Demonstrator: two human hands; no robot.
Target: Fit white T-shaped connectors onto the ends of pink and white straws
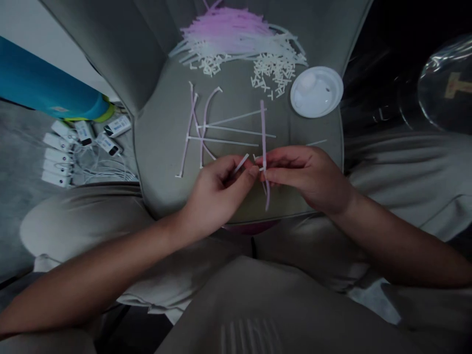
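Note:
My right hand [309,174] pinches a thin pink plastic straw [263,128], which stands roughly upright in view with its lower end bent below the fingers. A small white connector piece shows against the straw, between the fingertips of both hands. My left hand [221,191] is closed, its thumb and finger meeting at that connector. A short whitish straw [242,162] sticks up out of the left hand. Just beyond the hands lie joined pink straws [183,157] with white end pieces, and pale straws [232,141] reach rightward from them. The fingers partly hide the joint.
A grey padded chair seat [158,128] bears everything. At its back are a pile of pink and white straws [228,29], white connectors [275,71] in heaps, and a white bowl [337,93] at right. White devices with cables [57,157] lie on the floor at left.

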